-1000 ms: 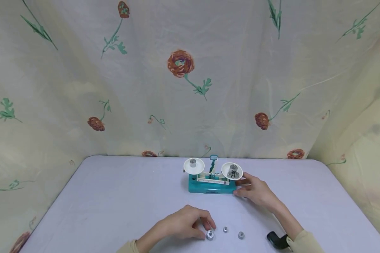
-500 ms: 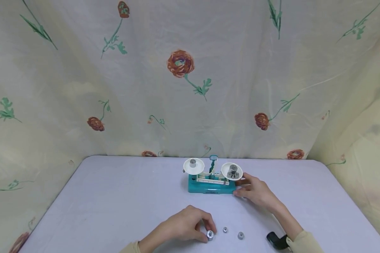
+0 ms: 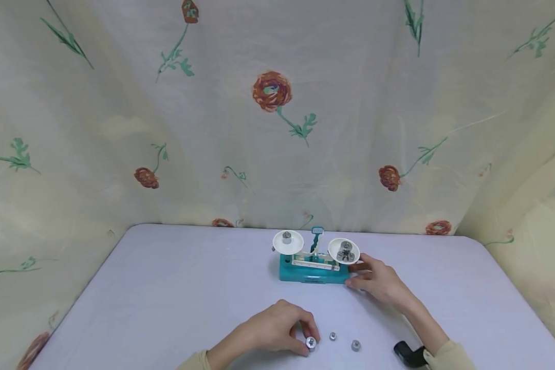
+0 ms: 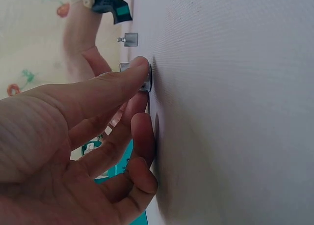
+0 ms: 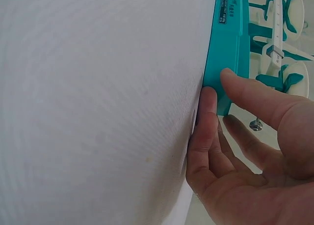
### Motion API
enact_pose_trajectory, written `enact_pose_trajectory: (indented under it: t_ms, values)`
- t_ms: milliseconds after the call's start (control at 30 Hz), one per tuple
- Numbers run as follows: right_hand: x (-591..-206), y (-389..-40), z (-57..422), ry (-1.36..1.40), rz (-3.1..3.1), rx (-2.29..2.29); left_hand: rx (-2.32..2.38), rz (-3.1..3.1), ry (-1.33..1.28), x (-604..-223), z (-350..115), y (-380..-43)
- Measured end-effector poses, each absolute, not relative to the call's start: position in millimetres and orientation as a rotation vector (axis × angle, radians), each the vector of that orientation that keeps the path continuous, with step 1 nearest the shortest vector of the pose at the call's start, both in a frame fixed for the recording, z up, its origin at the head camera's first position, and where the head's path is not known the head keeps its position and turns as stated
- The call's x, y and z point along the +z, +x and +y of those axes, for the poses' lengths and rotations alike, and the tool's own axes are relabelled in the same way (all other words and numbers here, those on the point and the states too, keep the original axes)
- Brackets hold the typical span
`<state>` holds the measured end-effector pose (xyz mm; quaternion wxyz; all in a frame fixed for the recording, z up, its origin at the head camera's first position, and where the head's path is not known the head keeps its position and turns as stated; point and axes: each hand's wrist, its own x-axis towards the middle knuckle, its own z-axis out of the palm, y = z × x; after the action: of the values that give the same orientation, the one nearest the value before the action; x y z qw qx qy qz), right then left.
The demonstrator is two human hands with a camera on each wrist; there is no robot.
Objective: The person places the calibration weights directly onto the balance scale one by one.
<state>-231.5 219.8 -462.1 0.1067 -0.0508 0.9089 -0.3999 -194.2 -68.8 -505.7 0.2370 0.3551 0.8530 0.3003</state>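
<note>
Pinching the metal weight (image 3: 311,344) at lower centre, the left hand (image 3: 278,326) perhaps risked dropping it if its pinch slipped, while the right hand (image 3: 380,281) gripped the teal balance (image 3: 315,264) just below mid-frame.

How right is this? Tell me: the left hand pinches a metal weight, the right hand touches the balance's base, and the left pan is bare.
The left pan isn't bare: the head view shows a weight in it. The rest holds: the left hand pinches a metal weight and the right hand touches the balance's base.
</note>
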Motion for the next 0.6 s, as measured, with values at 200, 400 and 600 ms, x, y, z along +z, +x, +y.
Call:
enact_pose_trajectory:
  t_ms: [200, 400, 600]
  values:
    - [-462, -232, 220, -0.148, 2.675, -1.183, 0.827, 2.335, 1.031, -525, -71, -204]
    - [-462, -231, 219, -0.154, 2.677, -1.184, 0.824, 2.358, 1.02, -507, -70, -197]
    - [-461, -231, 220, -0.149, 2.677, -1.186, 0.796, 2.395, 0.986, -467, -67, -180]
